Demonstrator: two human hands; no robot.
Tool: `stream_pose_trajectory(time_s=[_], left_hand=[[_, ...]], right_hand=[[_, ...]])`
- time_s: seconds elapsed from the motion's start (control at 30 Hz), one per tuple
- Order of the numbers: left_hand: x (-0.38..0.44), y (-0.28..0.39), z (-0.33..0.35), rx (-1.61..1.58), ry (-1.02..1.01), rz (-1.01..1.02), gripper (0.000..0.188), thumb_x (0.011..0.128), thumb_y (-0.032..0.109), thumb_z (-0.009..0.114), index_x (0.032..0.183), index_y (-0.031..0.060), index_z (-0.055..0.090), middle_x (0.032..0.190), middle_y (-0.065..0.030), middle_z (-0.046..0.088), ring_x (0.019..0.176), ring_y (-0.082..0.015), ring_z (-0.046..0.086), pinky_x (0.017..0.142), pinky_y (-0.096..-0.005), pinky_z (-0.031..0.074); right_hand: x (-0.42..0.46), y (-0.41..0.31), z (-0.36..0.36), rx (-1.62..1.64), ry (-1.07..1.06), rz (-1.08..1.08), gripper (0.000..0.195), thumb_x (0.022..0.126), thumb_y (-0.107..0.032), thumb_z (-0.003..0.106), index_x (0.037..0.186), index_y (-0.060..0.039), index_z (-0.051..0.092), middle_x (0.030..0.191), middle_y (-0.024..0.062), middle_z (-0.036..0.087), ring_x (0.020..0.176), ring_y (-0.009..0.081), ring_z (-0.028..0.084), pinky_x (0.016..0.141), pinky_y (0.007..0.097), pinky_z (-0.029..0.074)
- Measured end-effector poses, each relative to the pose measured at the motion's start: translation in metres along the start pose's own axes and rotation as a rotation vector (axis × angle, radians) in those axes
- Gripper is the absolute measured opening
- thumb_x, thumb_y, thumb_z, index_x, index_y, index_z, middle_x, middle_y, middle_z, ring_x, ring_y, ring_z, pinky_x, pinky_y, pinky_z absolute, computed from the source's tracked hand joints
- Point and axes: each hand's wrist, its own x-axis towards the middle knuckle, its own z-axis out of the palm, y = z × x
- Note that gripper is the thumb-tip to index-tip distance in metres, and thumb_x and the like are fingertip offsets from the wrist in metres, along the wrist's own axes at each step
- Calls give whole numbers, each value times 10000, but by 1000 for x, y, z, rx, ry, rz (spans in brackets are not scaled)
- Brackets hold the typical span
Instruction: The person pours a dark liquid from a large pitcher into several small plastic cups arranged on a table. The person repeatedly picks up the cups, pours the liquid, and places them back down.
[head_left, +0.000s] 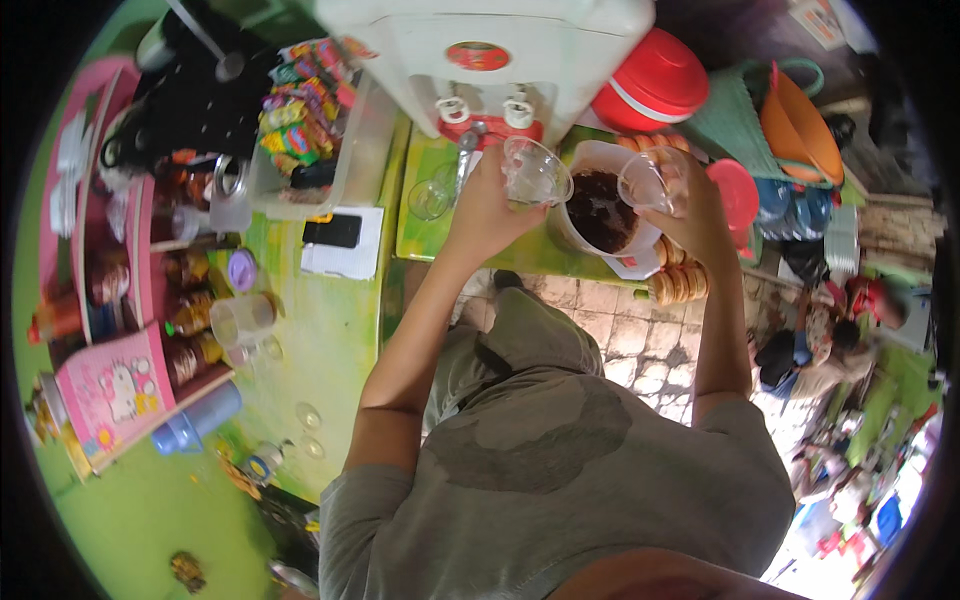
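Observation:
My left hand (491, 214) is closed around a clear plastic cup (538, 174), held in front of the white dispenser's taps and tilted to the right. In my right hand (694, 217) is another clear plastic cup (649, 182), over the right side of a translucent tub (564, 234). Dark brown liquid (600, 210) with some froth lies in the tub, between and below the two cups. Whether either cup holds liquid I cannot tell. Left of my left hand, a clear glass (430, 199) and metal spoons (465, 154) are on the green table (420, 238).
The white water dispenser (480, 26) stands at the back. Right of it are a red container (660, 79), a pink lid (733, 193) and round pastries (679, 283). A clear bin (360, 142) of snack packets and a phone (332, 230) are at left. Several people sit far right.

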Motion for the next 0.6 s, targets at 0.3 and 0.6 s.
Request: stream_pose_trajectory(time_s=[0.3,0.6], left_hand=[[-110,-64,-55,-442,388,-110,737,635,159,785,1202,-27,352,1068,-150,559,961,-218,539,862,-347,436],[-261,-88,-102,-4,780,-258,825,603,262,830,1268,40,395,1166,-137,447,1063,-248,457,919,-356,378]], right_hand=[[13,-70,29,288,-54,-59,755,556,-115,789,1243,-75,478,1069,83,580,912,205,576,833,324,457],[-4,-182,169,386,-514,-283,867,500,-38,763,1298,-92,428,1059,29,475,946,173,451,820,312,386]])
